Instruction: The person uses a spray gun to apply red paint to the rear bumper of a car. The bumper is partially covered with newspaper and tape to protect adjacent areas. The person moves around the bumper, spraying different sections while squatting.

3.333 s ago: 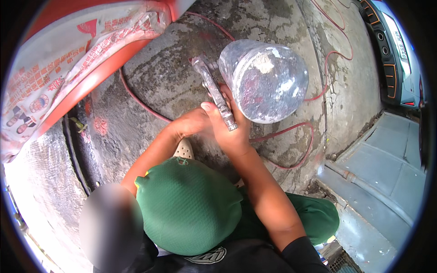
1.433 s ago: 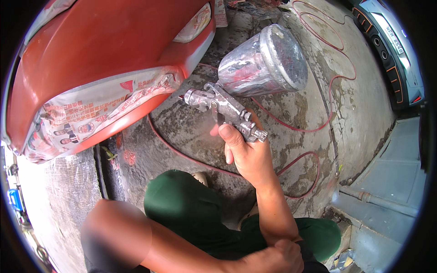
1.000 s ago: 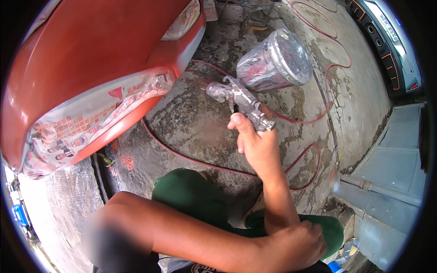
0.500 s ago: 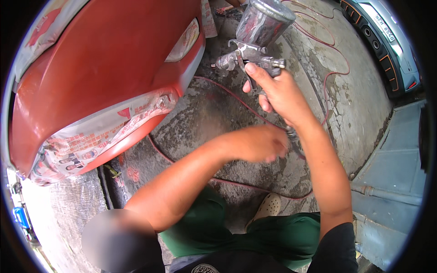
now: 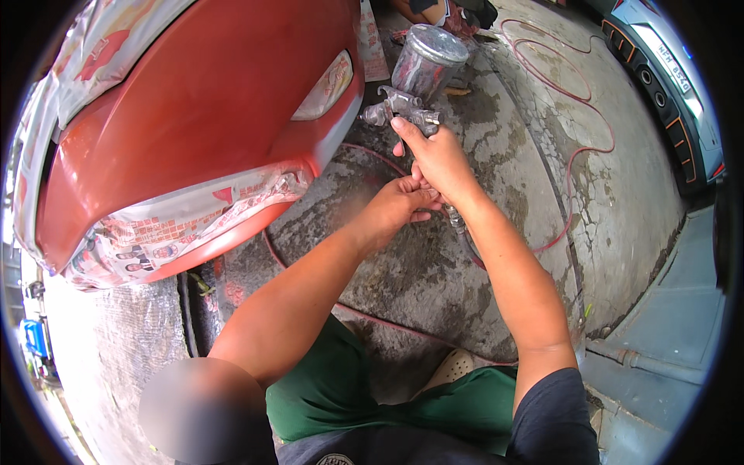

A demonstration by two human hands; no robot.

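My right hand (image 5: pixel 443 159) is wrapped around the grip of a metal spray gun (image 5: pixel 403 108), its thumb up near the back of the gun. A paint-stained metal cup (image 5: pixel 428 62) with a lid sits on top, and the nozzle faces the car body panel. Below the grip, a hose coupling (image 5: pixel 455 221) shows beside my right wrist. My left hand (image 5: pixel 395 208) is closed against the lower end of the grip, touching my right hand; what its fingers pinch is hidden. To the left stands a reddish-brown car bumper (image 5: pixel 225 85), its openings covered with masking paper (image 5: pixel 194 221).
A red air hose (image 5: pixel 570 186) loops over the stained concrete floor (image 5: pixel 496 139). At the far right stands another car (image 5: pixel 682 85), with grey metal panels (image 5: pixel 659 310) nearer to me. Part of another person (image 5: pixel 434 12) shows at the top, behind the cup.
The spray gun and my right hand have shifted left and slightly down in view. My left hand has moved left and up, from beside my right forearm to the bottom of the grip.
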